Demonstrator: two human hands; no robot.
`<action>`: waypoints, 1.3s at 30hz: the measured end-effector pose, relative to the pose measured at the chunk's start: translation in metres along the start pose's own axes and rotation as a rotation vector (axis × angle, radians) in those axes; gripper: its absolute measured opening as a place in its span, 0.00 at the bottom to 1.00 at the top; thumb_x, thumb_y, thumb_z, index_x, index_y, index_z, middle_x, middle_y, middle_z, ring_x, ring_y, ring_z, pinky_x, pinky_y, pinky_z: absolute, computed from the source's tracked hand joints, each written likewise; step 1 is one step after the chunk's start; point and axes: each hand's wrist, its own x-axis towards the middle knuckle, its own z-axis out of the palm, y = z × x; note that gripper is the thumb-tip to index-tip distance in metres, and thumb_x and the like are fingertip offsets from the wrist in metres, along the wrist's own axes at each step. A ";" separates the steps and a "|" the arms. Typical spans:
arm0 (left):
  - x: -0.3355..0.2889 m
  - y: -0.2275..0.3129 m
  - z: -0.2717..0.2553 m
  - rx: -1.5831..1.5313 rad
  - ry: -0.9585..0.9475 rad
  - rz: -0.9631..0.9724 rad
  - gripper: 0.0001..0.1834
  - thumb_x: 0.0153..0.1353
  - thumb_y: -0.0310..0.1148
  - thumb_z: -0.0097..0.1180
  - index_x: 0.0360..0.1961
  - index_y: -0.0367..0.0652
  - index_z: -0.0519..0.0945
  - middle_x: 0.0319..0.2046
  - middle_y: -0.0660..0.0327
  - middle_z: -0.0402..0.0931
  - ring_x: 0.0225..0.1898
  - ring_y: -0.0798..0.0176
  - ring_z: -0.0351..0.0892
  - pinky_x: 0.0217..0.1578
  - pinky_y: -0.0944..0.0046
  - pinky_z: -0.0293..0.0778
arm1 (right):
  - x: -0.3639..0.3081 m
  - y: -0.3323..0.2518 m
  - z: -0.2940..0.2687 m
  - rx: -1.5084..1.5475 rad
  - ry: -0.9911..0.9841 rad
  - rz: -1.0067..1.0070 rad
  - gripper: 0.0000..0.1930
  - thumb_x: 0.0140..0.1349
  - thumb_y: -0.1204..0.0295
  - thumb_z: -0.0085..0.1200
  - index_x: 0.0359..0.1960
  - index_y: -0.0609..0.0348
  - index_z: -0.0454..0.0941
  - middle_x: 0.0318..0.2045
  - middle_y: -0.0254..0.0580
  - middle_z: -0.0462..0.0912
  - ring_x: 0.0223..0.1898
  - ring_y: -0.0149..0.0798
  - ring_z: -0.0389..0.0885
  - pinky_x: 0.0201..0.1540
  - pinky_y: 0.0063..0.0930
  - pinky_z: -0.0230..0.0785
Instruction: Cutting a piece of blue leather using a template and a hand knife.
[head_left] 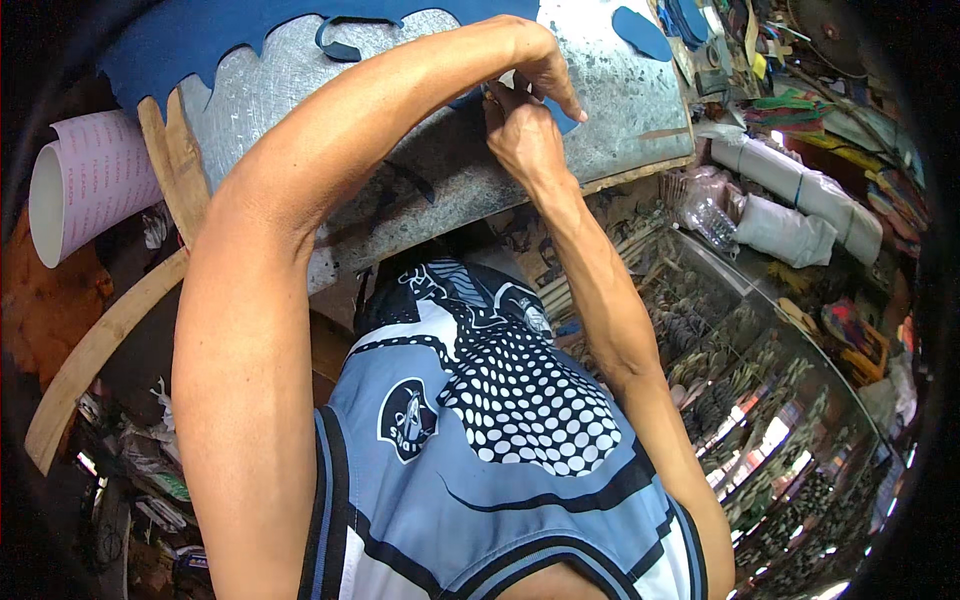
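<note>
Blue foam piece (565,118) on metal sheet (620,90), pinched between fingers of left hand (545,70) and right hand (520,135)

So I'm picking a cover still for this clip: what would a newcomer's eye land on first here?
First the two bare arms crossing up the middle, the left hand and right hand meeting on a small blue piece at the top of a scuffed metal sheet. Next the blue foam sheet with a wavy cut edge along the top left. Then the dotted blue jersey filling the bottom centre.
</note>
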 end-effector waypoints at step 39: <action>-0.003 -0.059 0.107 0.430 1.099 0.203 0.11 0.53 0.36 0.66 0.39 0.50 0.86 0.59 0.59 0.76 0.50 0.56 0.78 0.54 0.53 0.72 | -0.051 0.026 -0.049 0.126 -0.149 -0.156 0.15 0.62 0.72 0.54 0.49 0.63 0.81 0.53 0.57 0.81 0.53 0.57 0.80 0.57 0.43 0.72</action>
